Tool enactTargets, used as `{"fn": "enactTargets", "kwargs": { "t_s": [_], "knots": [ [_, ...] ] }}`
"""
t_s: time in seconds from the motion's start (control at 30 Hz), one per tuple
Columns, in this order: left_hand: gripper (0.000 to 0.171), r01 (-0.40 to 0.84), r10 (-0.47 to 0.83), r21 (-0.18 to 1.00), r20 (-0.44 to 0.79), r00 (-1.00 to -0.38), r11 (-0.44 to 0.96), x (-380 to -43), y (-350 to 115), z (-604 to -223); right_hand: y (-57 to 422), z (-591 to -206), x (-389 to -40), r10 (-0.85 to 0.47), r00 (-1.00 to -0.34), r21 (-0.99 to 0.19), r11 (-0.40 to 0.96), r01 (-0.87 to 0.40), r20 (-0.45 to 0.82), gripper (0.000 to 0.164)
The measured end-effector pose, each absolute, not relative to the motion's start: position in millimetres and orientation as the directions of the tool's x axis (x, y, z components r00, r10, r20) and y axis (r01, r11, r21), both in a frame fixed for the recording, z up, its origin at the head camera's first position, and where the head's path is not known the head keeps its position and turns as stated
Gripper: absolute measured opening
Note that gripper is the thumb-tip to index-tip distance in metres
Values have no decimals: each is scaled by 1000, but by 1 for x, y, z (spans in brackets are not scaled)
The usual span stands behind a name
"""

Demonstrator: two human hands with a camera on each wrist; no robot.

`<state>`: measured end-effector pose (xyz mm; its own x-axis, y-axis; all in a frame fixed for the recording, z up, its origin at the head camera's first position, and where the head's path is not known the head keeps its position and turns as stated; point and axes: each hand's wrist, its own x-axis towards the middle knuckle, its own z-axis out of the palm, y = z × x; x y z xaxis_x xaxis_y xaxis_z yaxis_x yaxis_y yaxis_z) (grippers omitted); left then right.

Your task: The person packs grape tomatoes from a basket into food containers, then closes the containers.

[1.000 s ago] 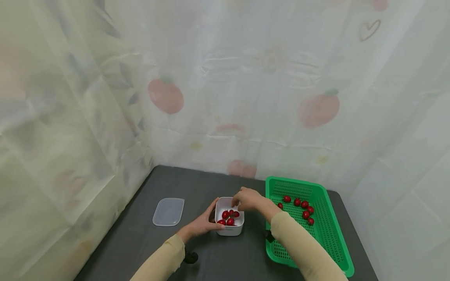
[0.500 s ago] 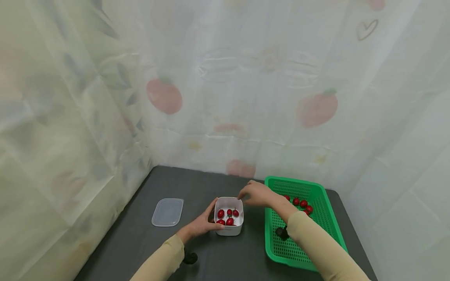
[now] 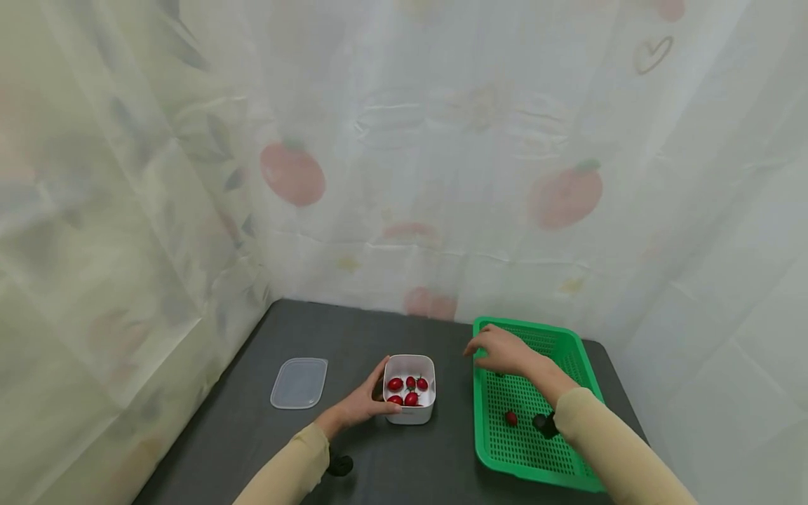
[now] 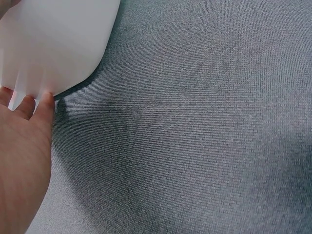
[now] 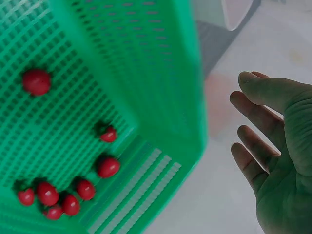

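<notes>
My left hand grips a small white plastic container, thumb along its near rim and fingers on its left side. In the left wrist view, fingertips press against the container's smooth wall. Several cherry tomatoes lie inside it. My right hand is over the left side of a green perforated basket, fingers loosely bent and holding nothing. The right wrist view shows several cherry tomatoes on the basket floor, most of them near one end; in the head view the hand and arm hide most of these.
A translucent square lid lies on the dark grey table, left of the container. Printed curtains hang behind the table and at its sides. The basket's raised rim stands between its tomatoes and the container.
My right hand has withdrawn from the container and moved right, over the basket. Tomatoes in the container have shifted slightly. My left hand keeps its hold.
</notes>
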<state>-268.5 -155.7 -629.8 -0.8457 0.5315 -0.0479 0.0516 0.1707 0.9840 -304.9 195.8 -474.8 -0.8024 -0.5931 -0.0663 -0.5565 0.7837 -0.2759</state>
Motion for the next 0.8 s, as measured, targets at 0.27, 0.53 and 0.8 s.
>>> {"fn": "enactTargets", "kwargs": {
  "t_s": [0.27, 0.53, 0.8],
  "knots": [
    [109, 48, 536, 984, -52, -843, 170, -268, -156, -629, 227, -490, -292, -635, -767, -256, 759, -599, -88, 25],
    [110, 53, 539, 984, -47, -841, 168, -268, -156, -628, 247, -515, -277, -600, -782, -225, 795, -563, -166, 24],
    [111, 42, 542, 986, -54, -839, 163, -269, -156, -628, 253, -526, -266, -518, -824, -186, 855, -485, -231, 24]
  ]
}}
